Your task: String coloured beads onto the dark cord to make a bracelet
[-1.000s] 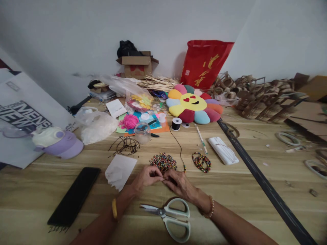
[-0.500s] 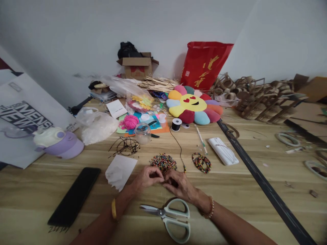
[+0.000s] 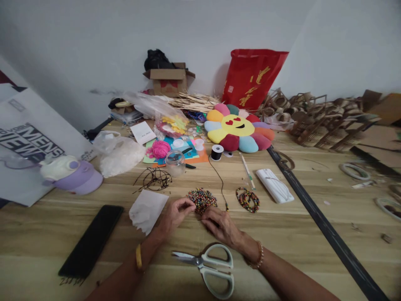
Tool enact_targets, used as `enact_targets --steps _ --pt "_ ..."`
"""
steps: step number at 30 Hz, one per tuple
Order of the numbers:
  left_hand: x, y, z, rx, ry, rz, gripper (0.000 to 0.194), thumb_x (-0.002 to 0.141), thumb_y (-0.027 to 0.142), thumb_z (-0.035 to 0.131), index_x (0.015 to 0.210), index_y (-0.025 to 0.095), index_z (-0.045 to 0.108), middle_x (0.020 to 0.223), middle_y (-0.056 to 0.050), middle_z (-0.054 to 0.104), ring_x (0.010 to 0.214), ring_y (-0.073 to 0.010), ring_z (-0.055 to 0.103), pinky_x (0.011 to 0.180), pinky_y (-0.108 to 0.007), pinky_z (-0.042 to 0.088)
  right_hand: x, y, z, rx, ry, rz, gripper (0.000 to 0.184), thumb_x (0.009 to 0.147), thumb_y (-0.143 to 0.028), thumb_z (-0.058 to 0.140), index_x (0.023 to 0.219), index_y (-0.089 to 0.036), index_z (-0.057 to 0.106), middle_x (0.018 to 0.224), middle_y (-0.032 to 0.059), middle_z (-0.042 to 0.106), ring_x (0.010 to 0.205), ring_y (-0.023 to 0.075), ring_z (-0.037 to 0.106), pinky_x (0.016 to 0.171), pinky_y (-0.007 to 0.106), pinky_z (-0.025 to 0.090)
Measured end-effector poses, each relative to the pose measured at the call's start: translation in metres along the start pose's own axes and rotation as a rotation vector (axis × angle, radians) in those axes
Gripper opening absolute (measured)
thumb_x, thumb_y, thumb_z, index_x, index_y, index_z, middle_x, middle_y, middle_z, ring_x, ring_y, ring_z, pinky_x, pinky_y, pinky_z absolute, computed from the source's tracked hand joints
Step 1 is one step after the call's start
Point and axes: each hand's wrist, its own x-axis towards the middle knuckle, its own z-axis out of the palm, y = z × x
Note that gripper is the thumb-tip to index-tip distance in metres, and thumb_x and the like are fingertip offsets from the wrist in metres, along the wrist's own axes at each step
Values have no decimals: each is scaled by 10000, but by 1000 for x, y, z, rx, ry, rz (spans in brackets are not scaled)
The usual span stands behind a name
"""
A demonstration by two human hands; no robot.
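Left hand [image 3: 177,212] and right hand [image 3: 222,225] apart, fingertips near bead pile [image 3: 202,200] on surface [image 3: 275,234]; grip unclear; brushing sleeveless wrists against pile could scatter loose beads

The beads [image 3: 203,200] at centre are speckled multicoloured, the scissors' handles [image 3: 218,256] pale green, the yarn [image 3: 160,149] hot pink.

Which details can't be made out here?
Head view: anything the left hand pinches, too small.
Head view: anything under the right hand, hidden by its fingers.
Head view: inside the cardboard box, hidden by its front.
Head view: part of the printed bag, cut by left edge.
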Motion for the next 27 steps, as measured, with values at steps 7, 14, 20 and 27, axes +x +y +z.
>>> enact_targets --steps 7,14,20,27 --pt "1 -7 -6 318 -7 200 98 783 119 615 755 164 697 773 -49 707 745 -176 641 715 -266 487 0 0 1 -13 -32 24 187 1006 -200 430 930 -193 601 902 57 611 800 155 574 714 257 472" --pt "-3 -1 -7 634 -67 349 124 773 49 670 766 170 696 806 -47 701 822 -197 630 791 -305 484 0 5 4 -15 -24 -5 172 1001 -192 438 927 -191 593 873 57 605 787 163 575 692 265 469" --pt "-6 6 -5 745 -116 360 106 799 65 665 774 164 695 835 -54 701 835 -200 624 836 -338 482 1 5 6 2 14 1 162 992 -192 456 893 -193 584 850 53 610 768 161 567 691 262 465" --pt "-4 5 -4 567 -91 292 124 778 53 635 739 153 697 800 -62 715 803 -197 644 824 -330 490 1 3 5 15 48 9 158 983 -186 448 867 -192 556 805 45 601 731 155 552 663 255 454"
